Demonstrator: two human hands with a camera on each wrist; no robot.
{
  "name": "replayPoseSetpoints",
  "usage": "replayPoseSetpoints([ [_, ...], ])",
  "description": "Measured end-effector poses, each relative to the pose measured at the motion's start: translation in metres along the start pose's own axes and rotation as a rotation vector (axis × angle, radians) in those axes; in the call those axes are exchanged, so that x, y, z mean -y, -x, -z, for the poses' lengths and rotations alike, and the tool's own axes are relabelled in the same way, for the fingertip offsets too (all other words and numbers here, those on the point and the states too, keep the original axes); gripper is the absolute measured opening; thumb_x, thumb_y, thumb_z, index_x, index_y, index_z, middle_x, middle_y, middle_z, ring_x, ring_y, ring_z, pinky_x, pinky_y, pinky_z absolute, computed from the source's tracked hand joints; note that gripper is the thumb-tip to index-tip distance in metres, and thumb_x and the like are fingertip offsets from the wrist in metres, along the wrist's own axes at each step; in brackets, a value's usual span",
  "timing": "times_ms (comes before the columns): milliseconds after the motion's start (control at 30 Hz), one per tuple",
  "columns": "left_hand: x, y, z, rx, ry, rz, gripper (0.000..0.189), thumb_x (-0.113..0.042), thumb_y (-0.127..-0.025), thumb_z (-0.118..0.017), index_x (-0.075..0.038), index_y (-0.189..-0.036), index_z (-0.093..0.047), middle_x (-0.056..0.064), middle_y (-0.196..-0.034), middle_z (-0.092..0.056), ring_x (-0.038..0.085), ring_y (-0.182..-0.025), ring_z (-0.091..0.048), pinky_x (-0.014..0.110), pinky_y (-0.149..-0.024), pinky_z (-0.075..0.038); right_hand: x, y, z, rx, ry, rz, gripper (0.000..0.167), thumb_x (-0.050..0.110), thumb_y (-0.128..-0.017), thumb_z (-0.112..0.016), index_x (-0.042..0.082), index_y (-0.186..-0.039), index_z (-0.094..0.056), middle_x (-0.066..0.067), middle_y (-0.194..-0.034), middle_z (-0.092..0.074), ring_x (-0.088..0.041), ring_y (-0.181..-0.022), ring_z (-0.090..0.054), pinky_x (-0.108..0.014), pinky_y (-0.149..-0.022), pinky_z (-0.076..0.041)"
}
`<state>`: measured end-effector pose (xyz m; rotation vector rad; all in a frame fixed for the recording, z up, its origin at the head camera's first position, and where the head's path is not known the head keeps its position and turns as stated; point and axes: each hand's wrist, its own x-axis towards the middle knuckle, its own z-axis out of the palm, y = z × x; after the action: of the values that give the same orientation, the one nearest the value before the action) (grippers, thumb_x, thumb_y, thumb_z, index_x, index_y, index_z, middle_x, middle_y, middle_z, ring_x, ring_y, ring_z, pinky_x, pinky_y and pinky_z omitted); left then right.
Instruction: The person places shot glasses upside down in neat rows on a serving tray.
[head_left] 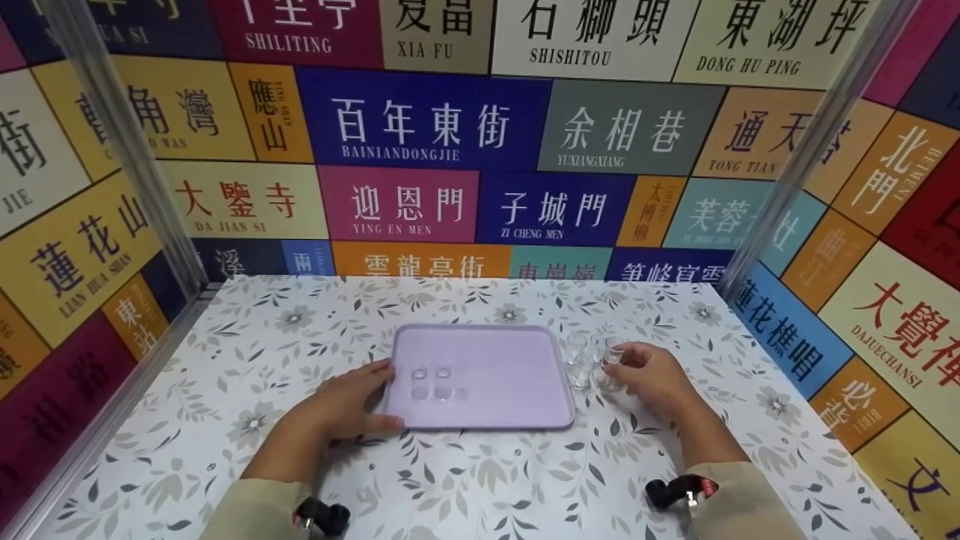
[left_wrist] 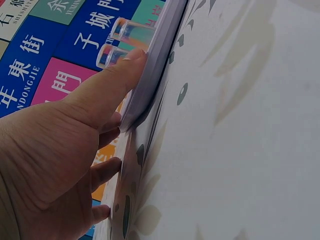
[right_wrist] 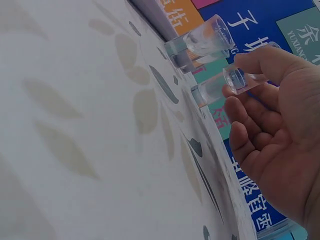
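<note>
Hands well apart, one at each side of the lilac tray (head_left: pixel 510 375). Left hand (head_left: pixel 349 401) spread along the tray's left edge, thumb at the near corner, fingers farther up; touching the rim, not wrapped round it, looks like steadying. Right hand (head_left: pixel 652 371) pinches a clear glass (head_left: pixel 613 350) between thumb and fingers, off the tray's right side.

Progress, judged from layout: partway, nearer the start. On the tray: small set of clear glasses (head_left: pixel 442 391), just inward from the left hand, side by side. Left wrist view shows two; transparent, so can't rule out more hidden or stacked. Rest of the tray surface, toward the right hand, is bare.

Off the tray: the pinched glass, plus a cluster of loose glasses (head_left: pixel 580 376) on the patterned tabletop (head_left: pixel 480 480), between the tray's right edge and the right hand, some just beside the rim. Exact count unclear, they overlap. Right wrist view shows another glass right below the pinched one; can't tell if the two touch or are stacked.

So: left-hand end of tray occupied, right-hand cluster not on it, one glass in fingers, not yet on the tray.
</note>
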<state>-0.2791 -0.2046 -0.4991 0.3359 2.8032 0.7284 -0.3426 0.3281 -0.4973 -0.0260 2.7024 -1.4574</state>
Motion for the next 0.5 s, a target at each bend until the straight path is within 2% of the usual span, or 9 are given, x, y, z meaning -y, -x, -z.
replayPoseSetpoints([
  [100,0.000,0.000,0.000,-0.005,-0.010,-0.009,0.109,-0.071,-0.080,-0.082,-0.025,-0.168,-0.037,-0.006,-0.180,-0.025,0.040,-0.166,-0.024,0.075,-0.131,-0.017,0.004,0.001,0.000,-0.027,-0.032,0.032,0.055,0.037,-0.091,-0.086,0.012,-0.138,-0.070,-0.008,-0.118,-0.070,-0.018,-0.090,-0.069,-0.031,-0.076,-0.062],
  [267,0.000,-0.001,-0.001,-0.004,-0.004,-0.006,0.110,-0.071,-0.080,-0.083,-0.025,-0.168,-0.037,-0.007,-0.180,-0.025,0.040,-0.166,-0.024,0.075,-0.131,-0.016,0.009,0.003,-0.001,-0.068,-0.026,0.068,0.050,0.036,-0.092,-0.086,0.010,-0.133,-0.073,-0.002,-0.116,-0.071,-0.012,-0.101,-0.065,-0.021,-0.084,-0.057],
  [500,0.000,-0.001,-0.001,-0.001,0.002,0.008,0.110,-0.072,-0.079,-0.083,-0.027,-0.168,-0.037,-0.007,-0.180,-0.024,0.040,-0.166,-0.023,0.075,-0.131,-0.016,0.015,0.004,-0.003,-0.092,-0.040,0.071,0.058,0.045,-0.094,-0.082,0.011,-0.139,-0.069,-0.010,-0.134,-0.070,-0.013,-0.116,-0.062,-0.013,-0.092,-0.052],
])
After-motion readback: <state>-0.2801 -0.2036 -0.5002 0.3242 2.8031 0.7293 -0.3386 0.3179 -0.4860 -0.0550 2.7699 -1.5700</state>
